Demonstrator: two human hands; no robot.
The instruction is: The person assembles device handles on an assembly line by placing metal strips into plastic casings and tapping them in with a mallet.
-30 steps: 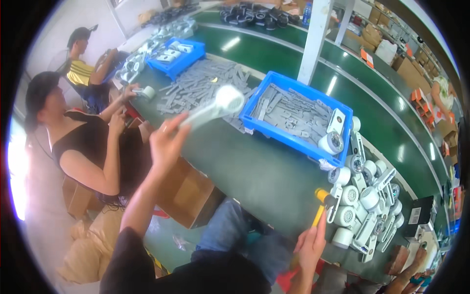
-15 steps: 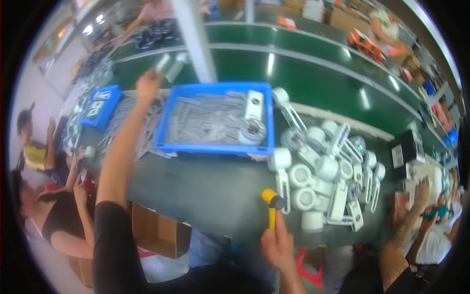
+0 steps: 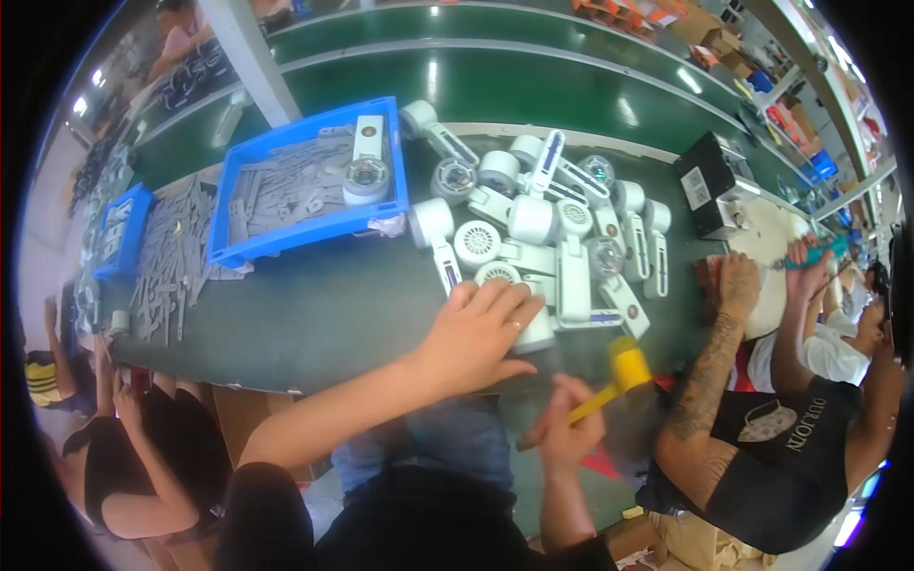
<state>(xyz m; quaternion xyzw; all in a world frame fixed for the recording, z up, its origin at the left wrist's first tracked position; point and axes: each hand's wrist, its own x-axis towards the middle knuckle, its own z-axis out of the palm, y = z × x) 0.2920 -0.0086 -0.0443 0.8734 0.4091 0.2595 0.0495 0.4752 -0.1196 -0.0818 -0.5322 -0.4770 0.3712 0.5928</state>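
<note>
Partly hidden by half-spread left hand (image 3: pixel 479 338), grip unclear: white round-headed plastic units (image 3: pixel 533 221), right of blue rectangular plastic tray (image 3: pixel 307 242). Nearer than tray, right hand (image 3: pixel 568 428) curled round motion-blurred yellow hammer (image 3: pixel 629 367).

Left hand (image 3: pixel 481 333) arches palm-down; right hand (image 3: pixel 571 428) curls.

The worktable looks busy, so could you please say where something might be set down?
The widest free patch of worktable lies between the larger blue bin, loose grey strips and left forearm. A narrower one separates the white fan-like units from the black box. Beyond the left hand, units crowd together.
</note>
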